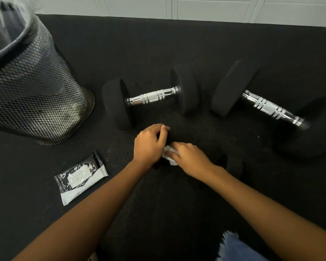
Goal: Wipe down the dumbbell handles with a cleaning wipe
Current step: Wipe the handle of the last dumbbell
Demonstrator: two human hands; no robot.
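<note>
1. Black rubber floor [158, 44] runs everywhere and ends at a white panelled wall [139, 6] at the top.
2. Far left stands a black mesh bin [26, 81] with a plastic liner.
3. Nearer me lies a black-and-white wipes pack [81, 178] (its label print is too small to read).
4. My left hand [151, 143] curls its fingers over one black end of the nearest dumbbell [233, 163], which is mostly lost against the floor.
5. Just beside it, my right hand [191, 160] has its fingers closed on the white wipe [168, 156], which sits between my hands.
6. Beyond lie the middle dumbbell [152, 97] and, further right, the right dumbbell [269, 107], their chrome handles untouched.
</note>
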